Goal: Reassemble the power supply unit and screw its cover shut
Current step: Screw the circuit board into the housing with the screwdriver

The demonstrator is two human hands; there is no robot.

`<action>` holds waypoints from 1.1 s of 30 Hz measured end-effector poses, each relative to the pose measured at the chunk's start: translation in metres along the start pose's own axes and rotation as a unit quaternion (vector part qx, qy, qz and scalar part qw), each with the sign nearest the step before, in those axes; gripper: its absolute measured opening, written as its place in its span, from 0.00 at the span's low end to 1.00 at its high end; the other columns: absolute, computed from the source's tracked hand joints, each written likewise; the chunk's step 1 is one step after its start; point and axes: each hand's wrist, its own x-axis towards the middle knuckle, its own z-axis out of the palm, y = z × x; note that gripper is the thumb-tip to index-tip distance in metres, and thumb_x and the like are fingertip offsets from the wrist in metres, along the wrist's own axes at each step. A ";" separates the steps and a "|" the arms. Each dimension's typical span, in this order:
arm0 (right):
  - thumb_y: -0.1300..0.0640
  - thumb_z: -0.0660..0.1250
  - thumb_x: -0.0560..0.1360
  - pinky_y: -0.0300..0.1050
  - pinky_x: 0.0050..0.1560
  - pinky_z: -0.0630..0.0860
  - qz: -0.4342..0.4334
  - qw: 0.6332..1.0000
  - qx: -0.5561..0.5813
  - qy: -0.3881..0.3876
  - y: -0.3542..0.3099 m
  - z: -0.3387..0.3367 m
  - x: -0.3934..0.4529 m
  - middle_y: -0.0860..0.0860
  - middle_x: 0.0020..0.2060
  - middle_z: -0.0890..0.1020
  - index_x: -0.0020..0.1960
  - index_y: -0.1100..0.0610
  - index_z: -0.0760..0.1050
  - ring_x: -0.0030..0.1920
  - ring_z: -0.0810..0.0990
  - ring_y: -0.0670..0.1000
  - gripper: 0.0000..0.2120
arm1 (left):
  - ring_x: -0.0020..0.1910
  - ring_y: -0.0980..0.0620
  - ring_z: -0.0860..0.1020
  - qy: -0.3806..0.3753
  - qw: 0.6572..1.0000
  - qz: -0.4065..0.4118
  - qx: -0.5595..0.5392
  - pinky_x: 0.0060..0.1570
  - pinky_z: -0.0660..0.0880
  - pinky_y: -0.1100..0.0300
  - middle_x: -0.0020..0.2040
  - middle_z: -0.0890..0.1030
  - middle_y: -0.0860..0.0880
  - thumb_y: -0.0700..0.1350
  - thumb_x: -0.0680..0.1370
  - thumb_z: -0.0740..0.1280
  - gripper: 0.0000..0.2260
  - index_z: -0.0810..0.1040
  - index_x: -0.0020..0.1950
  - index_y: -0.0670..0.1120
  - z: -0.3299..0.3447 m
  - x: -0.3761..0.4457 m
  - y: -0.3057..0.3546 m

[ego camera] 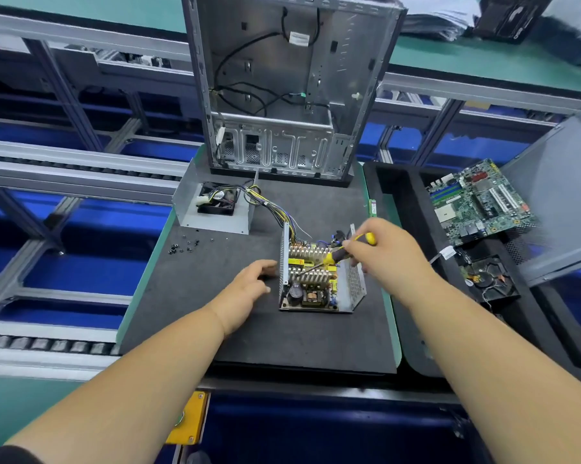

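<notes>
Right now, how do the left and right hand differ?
The right hand grips a yellow-and-black screwdriver; the left hand holds nothing, fingers relaxed. The right hand is above the open power supply, pointing the screwdriver down into it; the left hand lies low on the dark mat by the power supply's left wall. Whether the left hand touches that wall I cannot tell. Both are bare.

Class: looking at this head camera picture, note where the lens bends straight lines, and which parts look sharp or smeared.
Head view: wide-angle bend bows the conveyor rails and leans the computer case; the power supply unit and screwdriver at centre are fairly sharp; the motherboard and right edge smear; light is even, shadows soft.
</notes>
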 end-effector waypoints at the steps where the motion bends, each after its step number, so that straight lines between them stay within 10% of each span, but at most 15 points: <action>1: 0.53 0.67 0.74 0.49 0.38 0.78 0.020 0.999 0.051 -0.001 0.005 -0.005 0.006 0.47 0.32 0.84 0.41 0.54 0.74 0.34 0.81 0.51 0.06 | 0.69 0.52 0.70 0.008 1.000 -0.014 -0.025 0.72 0.62 0.52 0.67 0.74 0.48 0.47 0.67 0.57 0.28 0.70 0.68 0.52 0.001 -0.001 0.005; 6: 0.59 0.64 0.76 0.39 0.27 0.66 0.178 0.950 0.254 -0.024 0.027 -0.022 0.028 0.50 0.27 0.82 0.40 0.58 0.75 0.23 0.71 0.47 0.07 | 0.60 0.57 0.76 0.083 0.995 -0.056 -0.013 0.63 0.71 0.52 0.60 0.78 0.58 0.70 0.69 0.57 0.21 0.71 0.58 0.66 0.001 -0.003 0.030; 14: 0.65 0.63 0.78 0.39 0.35 0.77 0.160 0.852 0.468 -0.170 0.013 -0.023 0.039 0.56 0.37 0.85 0.53 0.62 0.77 0.32 0.77 0.49 0.06 | 0.46 0.58 0.77 0.162 0.983 -0.051 0.063 0.40 0.70 0.64 0.55 0.78 0.57 0.53 0.77 0.69 0.19 0.71 0.67 0.55 0.002 -0.004 0.065; 23: 0.73 0.55 0.71 0.38 0.27 0.70 0.090 0.934 0.295 -0.181 -0.053 0.030 0.087 0.54 0.27 0.72 0.36 0.58 0.72 0.28 0.74 0.53 0.14 | 0.43 0.61 0.78 0.240 0.969 -0.062 -0.001 0.37 0.69 0.66 0.48 0.80 0.61 0.49 0.78 0.66 0.13 0.75 0.62 0.57 -0.058 -0.014 0.059; 27: 0.63 0.64 0.69 0.35 0.28 0.66 -0.007 0.984 0.105 -0.143 -0.081 0.066 0.115 0.49 0.29 0.76 0.40 0.61 0.78 0.31 0.71 0.49 0.04 | 0.48 0.57 0.79 0.234 0.969 -0.069 -0.024 0.41 0.73 0.65 0.49 0.81 0.59 0.48 0.78 0.67 0.10 0.77 0.59 0.57 -0.084 -0.015 0.050; 33: 0.44 0.72 0.69 0.45 0.34 0.67 -0.015 0.981 -0.159 -0.113 -0.105 0.113 0.152 0.51 0.38 0.77 0.46 0.57 0.73 0.36 0.74 0.50 0.18 | 0.50 0.61 0.78 0.200 0.978 -0.062 -0.024 0.41 0.70 0.69 0.51 0.80 0.58 0.48 0.79 0.66 0.09 0.78 0.58 0.56 -0.113 -0.007 0.039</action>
